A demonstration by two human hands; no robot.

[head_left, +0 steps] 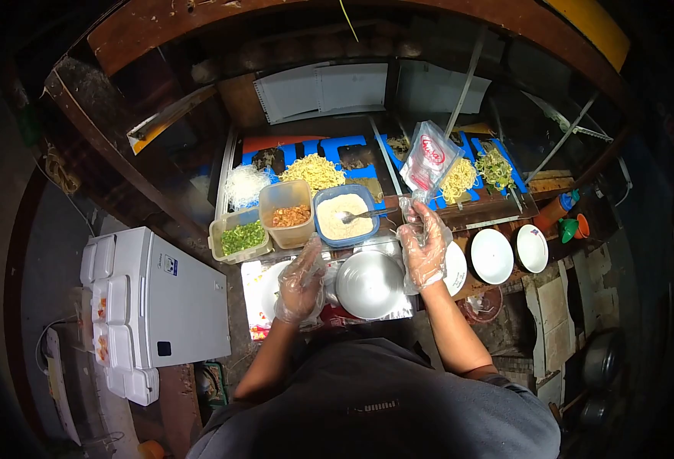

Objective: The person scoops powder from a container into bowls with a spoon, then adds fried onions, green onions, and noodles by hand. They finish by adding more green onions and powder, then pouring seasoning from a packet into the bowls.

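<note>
My left hand (301, 281), in a clear plastic glove, is raised beside the steel bowl (369, 284), palm inward, its fingers stretched out and holding nothing. On the bowl's other side is my right hand (426, 249), also gloved, with fingers apart. Just beyond its fingertips stands a clear bag with red print (431, 157); whether they touch is unclear. A blue-rimmed tub of pale powder (344, 205) has a spoon (363, 215) in it. To its left are a tub of brown bits (289, 216) and a tub of chopped greens (241, 238).
White bowls (491, 256) line the right side. Noodles (311, 174), white strands (246, 187) and shredded vegetables (494, 168) lie behind glass. A white freezer (187, 298) with foam boxes (112, 298) stands left. Orange and green bottles (556, 210) are at the right.
</note>
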